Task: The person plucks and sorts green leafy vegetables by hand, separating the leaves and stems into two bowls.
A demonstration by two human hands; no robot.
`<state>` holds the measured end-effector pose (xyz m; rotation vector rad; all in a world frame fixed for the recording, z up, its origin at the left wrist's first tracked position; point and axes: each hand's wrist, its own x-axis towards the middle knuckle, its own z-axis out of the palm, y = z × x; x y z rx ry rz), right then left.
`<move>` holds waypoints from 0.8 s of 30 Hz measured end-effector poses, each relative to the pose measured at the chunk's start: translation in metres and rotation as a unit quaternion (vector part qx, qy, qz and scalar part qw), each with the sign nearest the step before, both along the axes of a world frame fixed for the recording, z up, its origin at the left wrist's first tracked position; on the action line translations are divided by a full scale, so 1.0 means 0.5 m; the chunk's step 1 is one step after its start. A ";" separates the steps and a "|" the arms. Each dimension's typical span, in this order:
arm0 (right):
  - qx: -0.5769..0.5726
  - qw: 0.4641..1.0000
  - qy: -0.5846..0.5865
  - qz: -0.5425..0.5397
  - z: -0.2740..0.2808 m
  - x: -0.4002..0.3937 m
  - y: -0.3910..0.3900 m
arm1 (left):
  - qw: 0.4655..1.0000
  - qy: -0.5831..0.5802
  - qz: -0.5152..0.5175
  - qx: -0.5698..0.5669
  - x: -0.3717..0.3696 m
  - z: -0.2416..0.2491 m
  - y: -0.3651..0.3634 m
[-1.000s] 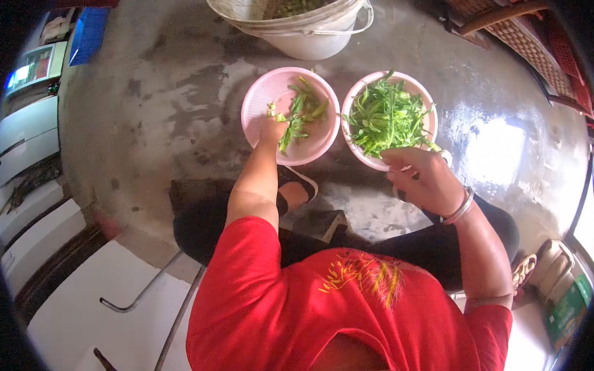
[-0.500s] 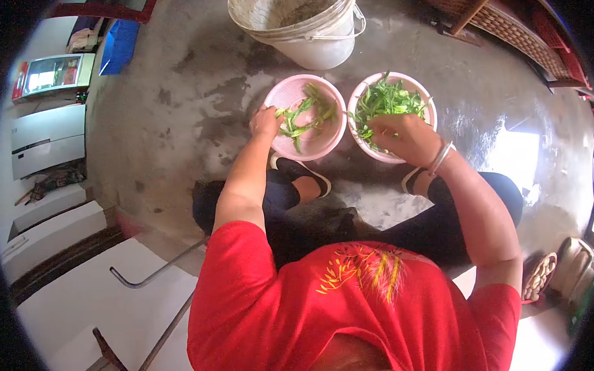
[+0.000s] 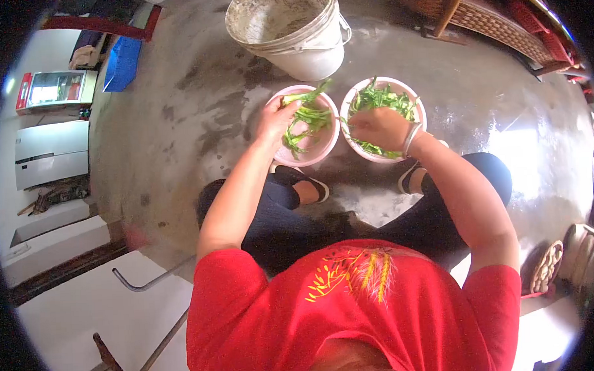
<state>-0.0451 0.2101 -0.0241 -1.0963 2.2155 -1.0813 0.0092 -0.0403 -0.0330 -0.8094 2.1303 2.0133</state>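
Observation:
Over the left pink basket (image 3: 331, 140), my left hand (image 3: 276, 119) is closed round some leafy green stalks (image 3: 312, 95) that stick out to the right of its fingers. More cut greens (image 3: 299, 141) lie in that basket below them. My right hand (image 3: 381, 126), with a bangle at the wrist, is over the pink bowl (image 3: 420, 104) on the right, near its left side. Its fingers are bent together, and what they hold, if anything, is too small to make out. A heap of green leaves (image 3: 376, 96) fills this bowl, partly hidden by the hand.
A stained white bucket (image 3: 312, 57) stands on the wet concrete floor (image 3: 190, 117) beyond the two vessels. My shoes (image 3: 411, 179) are just on the near side of them. Wooden furniture with woven panels (image 3: 494, 28) is at upper right, a blue bag (image 3: 121, 64) at upper left.
My left hand has lifted from the left basket's edge and now holds stalks over it. My right hand has moved left across its bowl. The whole view has shifted slightly.

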 end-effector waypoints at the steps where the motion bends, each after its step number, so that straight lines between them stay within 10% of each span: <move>1: 0.001 1.000 -0.001 0.012 -0.014 0.004 -0.004 | 0.999 0.015 -0.004 0.038 0.005 0.018 0.021; 13: -0.212 0.890 -0.365 -0.174 0.029 -0.016 -0.002 | 0.973 0.047 -0.056 0.217 0.008 0.055 0.134; 24: -0.180 0.910 -0.282 -0.246 0.032 -0.047 0.012 | 0.973 0.042 0.007 0.228 0.004 0.053 0.084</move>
